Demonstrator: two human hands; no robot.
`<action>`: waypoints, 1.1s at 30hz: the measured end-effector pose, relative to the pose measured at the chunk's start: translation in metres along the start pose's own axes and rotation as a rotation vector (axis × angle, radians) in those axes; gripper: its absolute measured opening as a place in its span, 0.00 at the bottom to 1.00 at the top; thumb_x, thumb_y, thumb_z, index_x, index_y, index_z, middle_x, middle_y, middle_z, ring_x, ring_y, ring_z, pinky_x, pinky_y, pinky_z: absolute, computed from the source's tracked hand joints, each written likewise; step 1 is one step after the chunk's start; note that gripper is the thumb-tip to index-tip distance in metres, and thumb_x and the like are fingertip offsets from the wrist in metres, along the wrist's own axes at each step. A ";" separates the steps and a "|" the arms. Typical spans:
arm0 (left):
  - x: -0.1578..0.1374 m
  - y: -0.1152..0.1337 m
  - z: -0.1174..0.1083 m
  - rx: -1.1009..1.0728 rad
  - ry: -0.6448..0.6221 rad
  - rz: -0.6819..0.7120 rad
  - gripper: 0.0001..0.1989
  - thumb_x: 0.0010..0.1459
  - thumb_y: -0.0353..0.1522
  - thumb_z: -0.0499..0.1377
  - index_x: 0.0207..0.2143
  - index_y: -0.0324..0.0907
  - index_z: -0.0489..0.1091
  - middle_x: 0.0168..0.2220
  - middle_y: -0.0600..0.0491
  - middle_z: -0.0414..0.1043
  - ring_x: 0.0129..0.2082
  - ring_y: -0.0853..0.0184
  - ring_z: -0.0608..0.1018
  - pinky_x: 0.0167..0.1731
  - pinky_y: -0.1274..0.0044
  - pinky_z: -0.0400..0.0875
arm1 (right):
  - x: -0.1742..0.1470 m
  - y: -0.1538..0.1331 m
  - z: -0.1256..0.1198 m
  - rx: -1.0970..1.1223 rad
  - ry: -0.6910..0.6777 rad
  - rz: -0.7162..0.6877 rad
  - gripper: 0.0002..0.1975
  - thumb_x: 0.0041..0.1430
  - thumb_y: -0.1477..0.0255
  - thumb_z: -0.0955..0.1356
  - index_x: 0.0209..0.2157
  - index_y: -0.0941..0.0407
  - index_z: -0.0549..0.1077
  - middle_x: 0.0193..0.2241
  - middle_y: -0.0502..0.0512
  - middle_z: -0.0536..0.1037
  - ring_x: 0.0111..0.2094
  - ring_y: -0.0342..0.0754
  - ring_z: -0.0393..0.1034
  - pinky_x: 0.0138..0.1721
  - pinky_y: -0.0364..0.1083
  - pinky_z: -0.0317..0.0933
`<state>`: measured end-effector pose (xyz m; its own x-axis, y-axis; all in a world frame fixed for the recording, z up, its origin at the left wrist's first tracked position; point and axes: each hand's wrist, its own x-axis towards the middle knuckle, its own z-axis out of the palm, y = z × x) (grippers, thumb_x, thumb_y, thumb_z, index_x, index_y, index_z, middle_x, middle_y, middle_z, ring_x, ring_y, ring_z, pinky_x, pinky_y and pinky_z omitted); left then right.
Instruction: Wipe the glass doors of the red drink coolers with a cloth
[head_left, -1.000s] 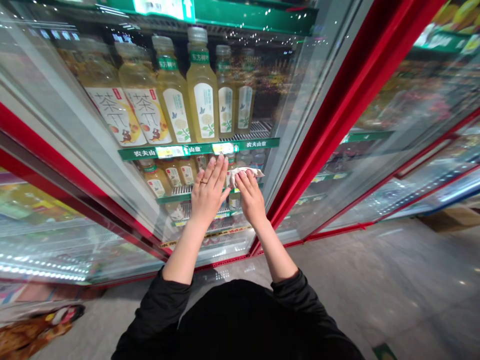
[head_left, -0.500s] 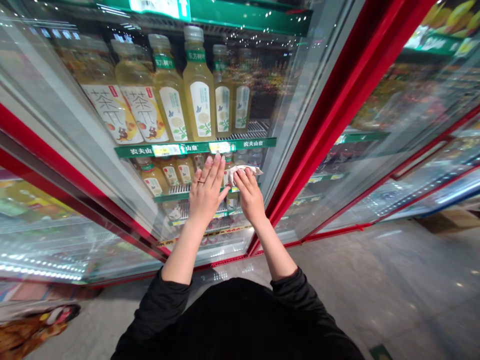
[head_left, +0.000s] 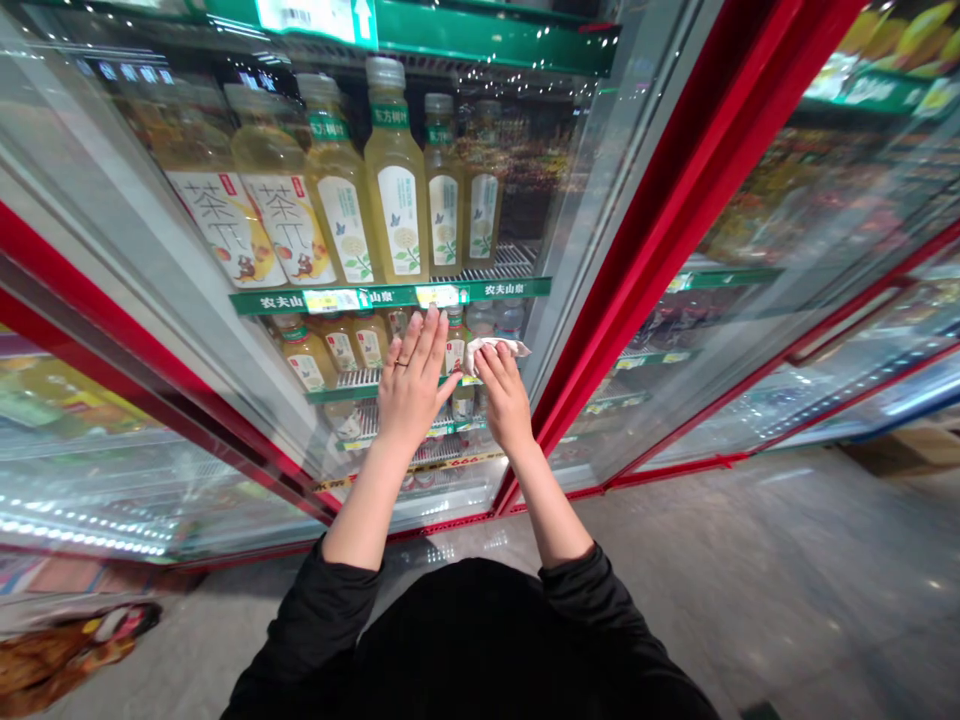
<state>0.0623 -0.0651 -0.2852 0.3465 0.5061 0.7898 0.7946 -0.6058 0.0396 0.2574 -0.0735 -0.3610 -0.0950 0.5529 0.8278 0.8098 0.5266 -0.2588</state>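
Note:
My left hand (head_left: 412, 385) lies flat on the glass door (head_left: 551, 240) of a drinks fridge, fingers stretched upward, with a ring on one finger. Beside it on the right, my right hand (head_left: 506, 398) presses a crumpled white tissue or cloth (head_left: 517, 348) to the same glass; its fingers cover part of the white piece. Behind the pane, above both hands, stand several bottles of pale yellow tea (head_left: 397, 200) on a shelf with a green price strip (head_left: 506, 289). Smaller-looking bottles (head_left: 306, 368) stand on the lower shelf behind my left hand.
Red door frames (head_left: 645, 230) run along both sides of this pane. More glass-fronted fridges (head_left: 675, 320) continue to the right. A cardboard box (head_left: 904, 445) sits on the grey floor (head_left: 750, 560) at the right. A brown patterned object (head_left: 60, 655) lies at lower left.
My right hand has slid slightly right and down on the glass with the white tissue or cloth. My left hand stays in nearly the same place.

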 end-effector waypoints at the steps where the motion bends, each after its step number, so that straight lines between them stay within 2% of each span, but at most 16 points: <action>1: 0.000 0.000 0.000 -0.004 -0.002 -0.002 0.53 0.72 0.37 0.65 0.82 0.47 0.30 0.80 0.44 0.46 0.81 0.56 0.52 0.82 0.61 0.36 | 0.001 0.002 -0.002 -0.007 0.037 -0.001 0.38 0.78 0.81 0.57 0.80 0.36 0.46 0.78 0.46 0.63 0.81 0.49 0.46 0.81 0.63 0.49; 4: 0.001 0.001 -0.001 -0.002 -0.002 -0.006 0.54 0.71 0.37 0.65 0.82 0.47 0.29 0.80 0.44 0.46 0.81 0.56 0.53 0.82 0.62 0.36 | 0.013 0.003 -0.003 0.006 0.154 -0.017 0.39 0.78 0.82 0.55 0.80 0.35 0.44 0.80 0.45 0.58 0.82 0.48 0.40 0.82 0.64 0.48; 6: 0.002 0.001 0.000 0.016 0.010 -0.006 0.54 0.71 0.38 0.66 0.82 0.47 0.29 0.80 0.44 0.46 0.81 0.56 0.53 0.82 0.62 0.36 | 0.021 0.000 -0.001 0.027 0.171 -0.020 0.39 0.78 0.81 0.55 0.80 0.36 0.42 0.80 0.45 0.56 0.82 0.49 0.37 0.82 0.65 0.46; 8: 0.002 0.001 0.000 0.031 0.017 -0.004 0.54 0.71 0.37 0.66 0.82 0.47 0.29 0.80 0.44 0.46 0.81 0.57 0.53 0.82 0.64 0.35 | 0.024 -0.001 0.000 0.021 0.114 -0.023 0.37 0.79 0.79 0.56 0.80 0.38 0.43 0.80 0.46 0.58 0.82 0.50 0.38 0.82 0.65 0.47; 12: 0.003 0.006 0.003 0.008 -0.004 -0.016 0.53 0.72 0.36 0.65 0.82 0.48 0.29 0.81 0.44 0.45 0.81 0.56 0.52 0.82 0.63 0.35 | 0.012 0.009 -0.009 0.006 -0.054 -0.061 0.35 0.79 0.78 0.56 0.80 0.38 0.49 0.76 0.47 0.67 0.81 0.49 0.47 0.81 0.63 0.52; 15: 0.003 0.011 0.006 0.014 0.000 -0.013 0.53 0.72 0.38 0.65 0.82 0.47 0.29 0.81 0.43 0.46 0.81 0.56 0.53 0.82 0.63 0.35 | 0.015 0.021 -0.020 -0.002 0.074 -0.016 0.37 0.79 0.79 0.55 0.80 0.35 0.45 0.78 0.45 0.62 0.81 0.49 0.45 0.81 0.64 0.52; 18: 0.005 0.015 0.008 0.025 0.007 -0.005 0.54 0.71 0.38 0.66 0.82 0.47 0.29 0.81 0.43 0.47 0.81 0.56 0.54 0.82 0.64 0.35 | 0.035 0.023 -0.025 0.007 0.190 0.026 0.38 0.79 0.79 0.55 0.80 0.33 0.41 0.81 0.41 0.54 0.82 0.50 0.39 0.82 0.67 0.46; 22: 0.007 0.021 0.010 0.023 0.006 -0.027 0.56 0.70 0.37 0.67 0.82 0.48 0.28 0.81 0.43 0.46 0.81 0.54 0.54 0.82 0.62 0.36 | 0.045 0.016 -0.022 0.053 0.061 -0.041 0.36 0.80 0.77 0.55 0.80 0.36 0.45 0.79 0.42 0.60 0.82 0.50 0.40 0.82 0.65 0.46; 25: 0.010 0.024 0.011 0.045 0.018 -0.024 0.56 0.70 0.37 0.67 0.82 0.48 0.27 0.81 0.43 0.46 0.81 0.54 0.54 0.82 0.62 0.37 | 0.025 0.021 -0.021 0.071 -0.030 -0.094 0.33 0.80 0.77 0.56 0.79 0.39 0.52 0.76 0.46 0.67 0.81 0.47 0.45 0.81 0.62 0.51; 27: 0.011 0.027 0.012 0.043 0.015 -0.024 0.56 0.70 0.38 0.67 0.82 0.48 0.27 0.81 0.43 0.47 0.81 0.54 0.55 0.82 0.61 0.38 | 0.012 0.029 -0.024 0.057 -0.023 -0.077 0.33 0.79 0.77 0.56 0.79 0.40 0.55 0.75 0.47 0.69 0.81 0.47 0.47 0.81 0.61 0.51; 30: 0.012 0.031 0.013 0.029 0.001 -0.037 0.57 0.70 0.38 0.67 0.81 0.48 0.26 0.81 0.44 0.46 0.81 0.52 0.54 0.82 0.59 0.39 | 0.009 0.037 -0.028 0.019 0.037 -0.003 0.35 0.79 0.79 0.54 0.80 0.38 0.49 0.78 0.45 0.64 0.82 0.47 0.44 0.82 0.63 0.48; 33: 0.013 0.035 0.016 0.038 0.003 -0.042 0.57 0.70 0.38 0.67 0.81 0.48 0.26 0.81 0.44 0.45 0.81 0.52 0.54 0.82 0.59 0.39 | 0.027 0.033 -0.029 0.004 0.085 0.036 0.38 0.78 0.80 0.53 0.80 0.37 0.39 0.81 0.43 0.55 0.82 0.49 0.37 0.82 0.66 0.44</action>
<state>0.1022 -0.0699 -0.2834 0.3104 0.5287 0.7900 0.8270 -0.5600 0.0498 0.2987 -0.0601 -0.3330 -0.0164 0.5145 0.8573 0.8094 0.5103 -0.2907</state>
